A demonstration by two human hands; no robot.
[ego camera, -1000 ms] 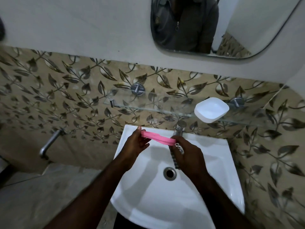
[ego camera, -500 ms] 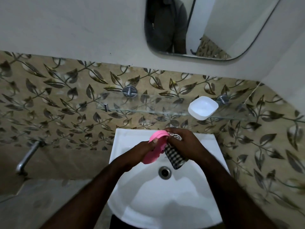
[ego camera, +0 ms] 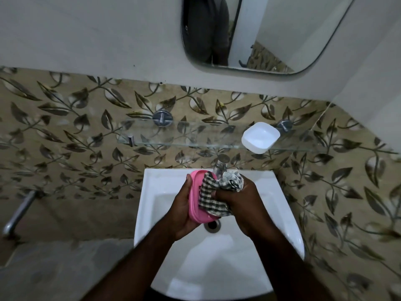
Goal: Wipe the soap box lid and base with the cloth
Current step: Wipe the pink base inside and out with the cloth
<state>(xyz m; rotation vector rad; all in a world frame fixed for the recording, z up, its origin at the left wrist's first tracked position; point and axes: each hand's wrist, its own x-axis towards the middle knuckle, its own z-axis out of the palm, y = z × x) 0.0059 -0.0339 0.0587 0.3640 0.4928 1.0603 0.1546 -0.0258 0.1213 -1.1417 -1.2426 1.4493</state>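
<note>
Sink point(ego camera: 282, 205), tap point(ego camera: 219, 168), glass shelf point(ego camera: 184, 141), mirror point(ego camera: 282, 33).

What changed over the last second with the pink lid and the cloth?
The left hand turned the pink lid from edge-on to face up; the right hand brought the checked cloth onto it. The white base stayed on the glass shelf.

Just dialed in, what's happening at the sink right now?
A person stands over the sink wiping a soap box. The left hand holds the pink lid, and the right hand presses a checked cloth against it. The white base sits apart on the glass shelf.
</note>
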